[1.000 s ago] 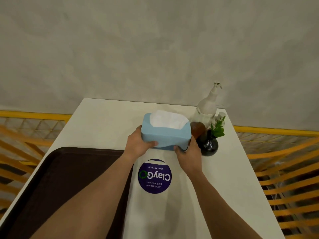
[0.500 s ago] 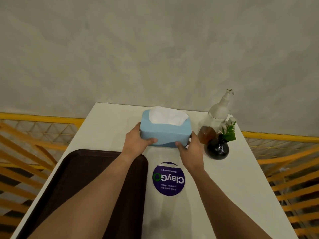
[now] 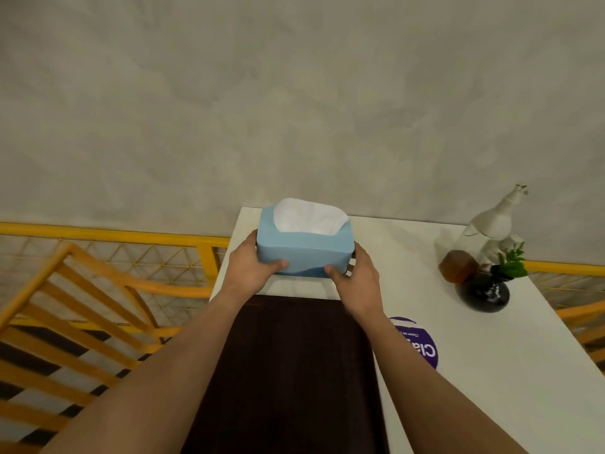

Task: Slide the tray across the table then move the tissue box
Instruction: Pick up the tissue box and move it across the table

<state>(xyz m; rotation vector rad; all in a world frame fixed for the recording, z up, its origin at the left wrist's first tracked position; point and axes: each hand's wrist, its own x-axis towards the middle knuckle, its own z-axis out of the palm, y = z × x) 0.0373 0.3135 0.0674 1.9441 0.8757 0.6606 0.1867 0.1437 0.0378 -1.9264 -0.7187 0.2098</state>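
A light blue tissue box [image 3: 304,249] with white tissue showing at its top sits near the far left corner of the white table [image 3: 491,371]. My left hand [image 3: 252,267] grips its left end and my right hand [image 3: 358,278] grips its right end. Whether the box rests on the table or hangs just above it I cannot tell. A dark brown tray [image 3: 288,371] lies on the left side of the table, between my forearms, its far edge just short of the box.
At the far right of the table stand a clear pump bottle [image 3: 484,231] with brown liquid and a black vase [image 3: 484,291] with a green sprig. A round purple sticker [image 3: 420,344] lies right of the tray. A yellow railing [image 3: 98,276] borders the table.
Both hands have carried the tissue box leftward, away from the bottle and vase, toward the table's far left corner beyond the tray. The camera view has turned left with it.
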